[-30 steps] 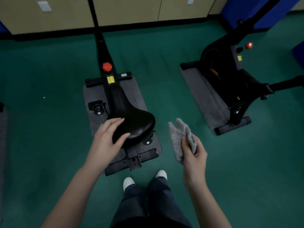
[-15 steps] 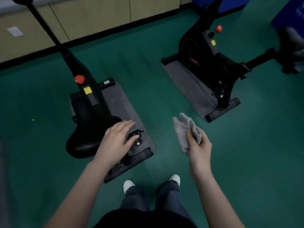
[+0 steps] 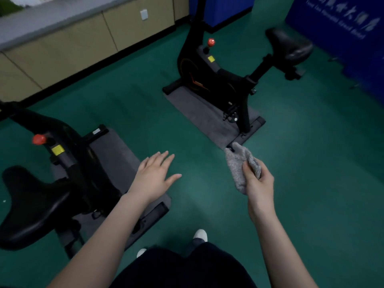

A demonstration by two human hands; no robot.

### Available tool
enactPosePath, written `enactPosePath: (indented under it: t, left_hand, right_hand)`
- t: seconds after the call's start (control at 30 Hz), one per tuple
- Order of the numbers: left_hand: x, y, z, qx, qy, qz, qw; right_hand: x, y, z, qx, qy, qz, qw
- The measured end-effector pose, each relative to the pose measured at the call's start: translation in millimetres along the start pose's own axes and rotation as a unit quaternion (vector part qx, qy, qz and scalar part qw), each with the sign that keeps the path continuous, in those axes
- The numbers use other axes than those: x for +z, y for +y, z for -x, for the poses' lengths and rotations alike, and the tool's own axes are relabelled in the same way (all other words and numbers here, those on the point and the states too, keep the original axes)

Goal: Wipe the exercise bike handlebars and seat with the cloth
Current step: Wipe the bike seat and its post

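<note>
A black exercise bike (image 3: 68,154) stands at the left, its black seat (image 3: 29,204) near the lower left edge. A second black bike (image 3: 220,80) stands ahead at the centre right, with its seat (image 3: 291,43) at the upper right. My right hand (image 3: 258,188) grips a bunched grey cloth (image 3: 239,165) in the air in front of the second bike's rear foot. My left hand (image 3: 154,177) hovers with flat, spread fingers over the green floor between the bikes, touching nothing. Neither bike's handlebars are in view.
Each bike stands on a grey mat (image 3: 199,113). Beige cabinets (image 3: 68,42) line the far wall. Blue panels (image 3: 342,38) stand at the right. Green floor (image 3: 311,173) spreads around. My white shoes (image 3: 200,234) and dark trousers show at the bottom.
The view has swung right. My left hand left the first bike's seat and now hovers over the floor. My right hand keeps its grip on the cloth, now nearer the second bike.
</note>
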State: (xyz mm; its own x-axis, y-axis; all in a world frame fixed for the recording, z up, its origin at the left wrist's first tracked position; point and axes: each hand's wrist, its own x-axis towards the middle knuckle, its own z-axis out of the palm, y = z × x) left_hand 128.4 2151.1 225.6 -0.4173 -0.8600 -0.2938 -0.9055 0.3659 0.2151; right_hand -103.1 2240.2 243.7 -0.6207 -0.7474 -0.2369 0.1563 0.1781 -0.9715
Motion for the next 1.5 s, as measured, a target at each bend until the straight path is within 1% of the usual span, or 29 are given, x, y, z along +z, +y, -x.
enactPosePath:
  t: [0.2,0.4,0.53,0.67,0.87,1.0,1.27,1.4,1.5]
  left_hand:
    - [4,60,-45,0.051,-0.003,-0.025,0.998]
    - [1,98,-97,0.091,-0.013,-0.034,0.995]
    - [-1,115,-137,0.108,-0.018,-0.036,0.993]
    - [-12,132,-201,0.118,-0.021,-0.021,0.993]
    - [-41,158,-303,0.120,-0.010,0.020,0.993]
    - [-52,182,-355,0.137,-0.014,0.015,0.990]
    - [-55,238,-415,0.161,-0.034,0.002,0.986]
    - [-55,276,-441,0.150,-0.030,0.007,0.988]
    - [-54,311,-459,0.126,-0.019,0.015,0.992]
  right_hand:
    - [-67,-10,-32,-0.001,0.082,-0.015,0.996]
    - [-98,-14,-62,-0.003,0.131,-0.040,0.991]
    - [-105,-19,-93,-0.006,0.131,-0.035,0.991]
    - [-104,-35,-151,-0.002,0.136,-0.037,0.990]
    - [-88,-68,-240,0.027,0.127,-0.046,0.991]
    - [-90,-80,-282,0.030,0.134,-0.049,0.989]
    - [-131,-89,-345,0.042,0.158,-0.047,0.985]
    - [-161,-95,-383,0.040,0.150,-0.052,0.987]
    - [-189,-102,-417,0.043,0.128,-0.054,0.989]
